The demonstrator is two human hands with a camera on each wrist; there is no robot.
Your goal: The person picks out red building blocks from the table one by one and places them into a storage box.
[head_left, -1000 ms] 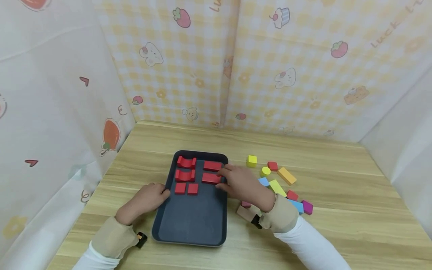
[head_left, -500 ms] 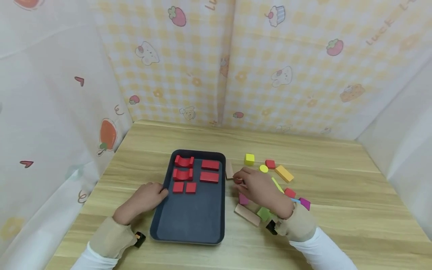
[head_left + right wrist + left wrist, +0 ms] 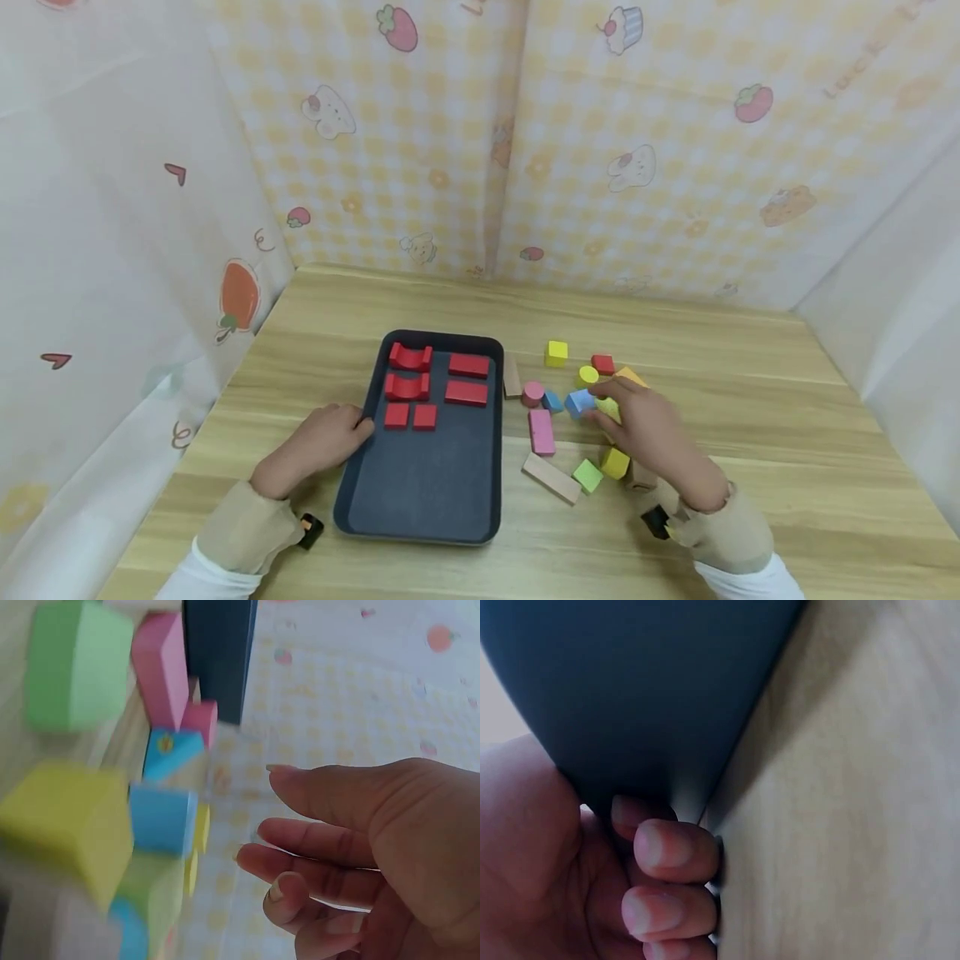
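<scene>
A dark tray [image 3: 420, 500] bears several red blocks: two arch-shaped blocks [image 3: 409, 387], two flat oblongs [image 3: 467, 392] and two small squares [image 3: 425, 417]. My left hand [image 3: 326, 437] grips the tray's left side, thumb at the rim; in the left wrist view its fingertips [image 3: 667, 911] curl in by the dark outer wall, low over the wood. Over the loose blocks right of the tray hovers my right hand [image 3: 648, 429], holding nothing. Its thumb and fingers are apart in the right wrist view, near a blue block [image 3: 161, 817].
Around the right hand lie a yellow cube [image 3: 557, 353], a red block [image 3: 603, 364], a pink cylinder [image 3: 532, 393], a pink oblong [image 3: 542, 432], a green block [image 3: 587, 476], a yellow block [image 3: 616, 462] and a plain wooden plank [image 3: 551, 479]. A patterned curtain [image 3: 570, 208] closes off the back.
My right hand has left the red oblong in the tray and moved right, over the loose blocks. The left hand stays at the tray's side.
</scene>
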